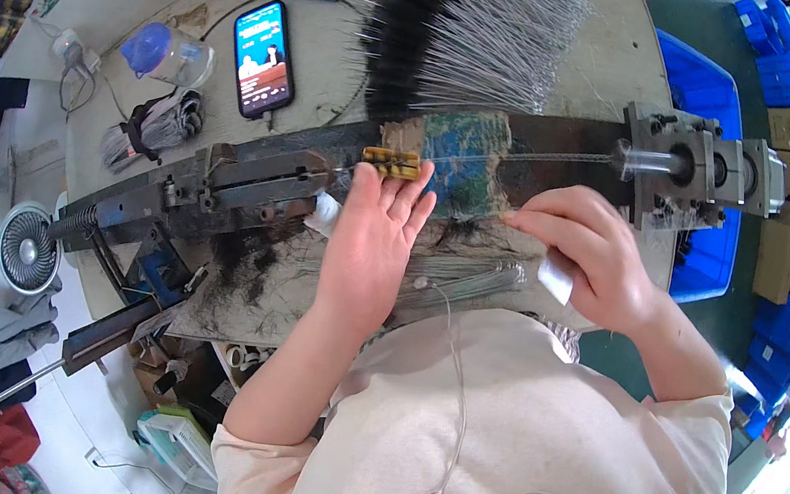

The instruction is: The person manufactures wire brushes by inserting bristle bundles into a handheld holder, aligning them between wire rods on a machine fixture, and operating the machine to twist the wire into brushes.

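My left hand (370, 244) is turned palm up with its fingers stretched out. Its fingertips touch or nearly touch a small yellow block with dark marks (390, 162) on the machine's long dark bed. A thin twisted wire (559, 157) runs from near that block to the round chuck (654, 163) at right. My right hand (601, 256) is closed in a pinch below the wire, thumb and forefinger together; what is between them is too small to make out. A white wrap or piece (555, 278) shows at its lower fingers.
Bristled wire brushes (455, 38) lie at the back; loose wires (471, 283) lie near my body. A lit phone (263, 59), a plastic jar (167, 55) and a tied wire bundle (158, 125) are at left. Behind the chuck stands a blue crate (717, 257); a fan (28, 248) is far left.
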Motion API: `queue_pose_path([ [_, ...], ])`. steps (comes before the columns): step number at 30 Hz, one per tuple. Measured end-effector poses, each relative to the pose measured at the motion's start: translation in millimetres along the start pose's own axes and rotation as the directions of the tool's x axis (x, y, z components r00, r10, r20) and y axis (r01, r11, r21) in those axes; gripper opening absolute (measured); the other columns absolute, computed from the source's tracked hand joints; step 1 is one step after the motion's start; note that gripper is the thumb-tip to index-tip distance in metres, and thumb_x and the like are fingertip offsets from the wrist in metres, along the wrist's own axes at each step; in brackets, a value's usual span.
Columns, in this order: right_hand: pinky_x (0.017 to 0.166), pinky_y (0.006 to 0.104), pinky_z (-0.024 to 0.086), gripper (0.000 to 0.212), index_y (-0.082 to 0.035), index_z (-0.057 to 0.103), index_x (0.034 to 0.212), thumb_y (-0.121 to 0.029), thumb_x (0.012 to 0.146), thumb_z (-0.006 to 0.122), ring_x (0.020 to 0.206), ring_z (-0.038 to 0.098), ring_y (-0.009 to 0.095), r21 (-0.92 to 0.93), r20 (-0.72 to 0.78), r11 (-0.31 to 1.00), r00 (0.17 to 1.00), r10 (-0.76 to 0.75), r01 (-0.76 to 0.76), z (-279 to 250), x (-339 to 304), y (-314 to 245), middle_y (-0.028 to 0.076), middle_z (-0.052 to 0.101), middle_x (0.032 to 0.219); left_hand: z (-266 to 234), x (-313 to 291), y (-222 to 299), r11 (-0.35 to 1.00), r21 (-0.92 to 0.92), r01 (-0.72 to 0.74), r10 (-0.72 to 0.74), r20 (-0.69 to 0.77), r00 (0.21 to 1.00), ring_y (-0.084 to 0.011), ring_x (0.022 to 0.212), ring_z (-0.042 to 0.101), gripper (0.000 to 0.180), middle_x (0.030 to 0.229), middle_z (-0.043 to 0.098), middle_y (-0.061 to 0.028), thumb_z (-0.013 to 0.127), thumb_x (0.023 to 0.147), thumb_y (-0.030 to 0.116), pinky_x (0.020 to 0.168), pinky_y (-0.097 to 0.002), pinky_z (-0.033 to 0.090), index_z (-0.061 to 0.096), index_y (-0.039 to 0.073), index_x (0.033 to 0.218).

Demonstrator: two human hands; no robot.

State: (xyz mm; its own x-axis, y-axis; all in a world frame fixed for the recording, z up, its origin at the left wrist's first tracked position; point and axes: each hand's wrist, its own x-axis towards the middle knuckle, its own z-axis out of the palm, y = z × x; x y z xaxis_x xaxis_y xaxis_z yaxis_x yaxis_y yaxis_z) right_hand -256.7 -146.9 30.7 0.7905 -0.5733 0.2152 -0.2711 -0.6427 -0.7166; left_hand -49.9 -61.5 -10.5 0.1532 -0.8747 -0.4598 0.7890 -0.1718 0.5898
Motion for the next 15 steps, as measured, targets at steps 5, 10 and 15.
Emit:
queue_pose_path([
  [5,0.075,0.0397,0.049,0.028,-0.009,0.064,0.103,-0.003,0.076,0.061,0.086,0.061,0.029,-0.052,0.235,0.931,0.902,0.363,-0.361,25.2,-48.5,46.4,0.010,0.058,0.094,-28.8,-37.3,-2.6,0.965,0.260,-0.019,-0.003,0.084,0.996,-0.0277,0.136,0.033,0.055,0.145,0.035,-0.0163,0.035,0.102,0.041,0.113,-0.0446,0.026,0.035,-0.001,0.139],
  [10,0.075,0.0417,0.049,0.017,-0.010,0.062,0.094,-0.012,0.077,0.063,0.087,0.061,0.029,-0.244,0.279,0.876,0.835,0.475,-0.416,50.5,-59.2,48.0,0.008,0.059,0.091,-143.7,-115.2,31.0,0.960,-0.025,-0.278,0.233,-0.475,0.848,-0.0203,0.111,0.054,0.038,0.120,0.058,-0.0114,0.046,0.099,0.033,0.091,-0.0377,0.044,0.053,0.003,0.120],
  [15,0.072,0.0416,0.049,0.023,-0.010,0.061,0.092,-0.009,0.069,0.065,0.083,0.061,0.029,-0.253,0.317,0.905,0.855,0.410,-0.341,67.9,-56.1,52.9,0.007,0.059,0.090,-208.2,-163.3,62.7,0.828,0.054,-0.558,0.269,-0.912,0.311,-0.0169,0.086,0.056,0.035,0.096,0.058,-0.0093,0.050,0.099,0.033,0.074,-0.0311,0.046,0.047,0.000,0.109],
])
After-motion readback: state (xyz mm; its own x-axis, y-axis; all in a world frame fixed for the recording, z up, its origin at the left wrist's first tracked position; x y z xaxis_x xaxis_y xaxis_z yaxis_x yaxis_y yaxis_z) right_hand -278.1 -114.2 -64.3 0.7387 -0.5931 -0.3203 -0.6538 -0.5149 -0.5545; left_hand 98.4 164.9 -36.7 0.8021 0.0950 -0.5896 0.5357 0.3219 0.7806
